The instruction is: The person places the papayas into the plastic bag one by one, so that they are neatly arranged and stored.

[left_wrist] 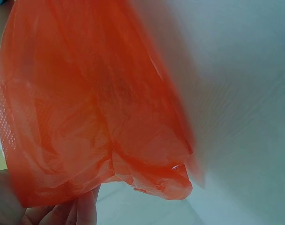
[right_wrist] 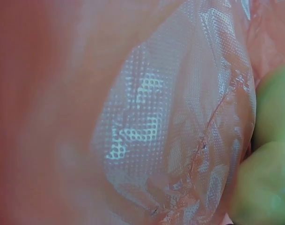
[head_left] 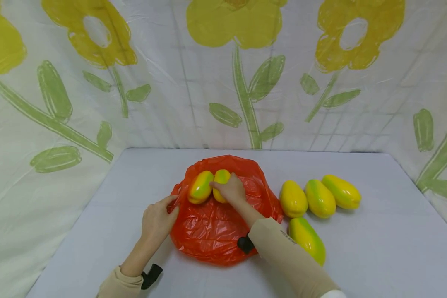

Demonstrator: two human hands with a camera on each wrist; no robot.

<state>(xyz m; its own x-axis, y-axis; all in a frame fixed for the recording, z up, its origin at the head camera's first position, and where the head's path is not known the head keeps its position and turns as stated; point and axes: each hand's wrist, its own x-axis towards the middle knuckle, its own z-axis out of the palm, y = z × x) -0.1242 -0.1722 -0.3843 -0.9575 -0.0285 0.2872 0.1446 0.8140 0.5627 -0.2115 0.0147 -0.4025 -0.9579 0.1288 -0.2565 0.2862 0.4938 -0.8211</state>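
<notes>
White table point(head_left: 387, 252), running past the bag's left side to its edge | red bag point(head_left: 208, 231), mouth spread upward, right rim just beside four loose fruits point(head_left: 320, 199) | my left hand point(head_left: 158, 219) pinches its left rim | my right hand point(head_left: 232, 191) reaches inside, thumb and fingers gripping one yellow-green fruit point(head_left: 222, 175) | second fruit point(head_left: 200, 188) inside, left of it.

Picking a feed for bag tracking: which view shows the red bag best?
Head: nearly the whole red bag shows, mouth open, only partly covered by the right arm. Left wrist: one side, cropped, with the left hand at its edge. Right wrist: close-up wrinkled plastic, partly blurred.
</notes>
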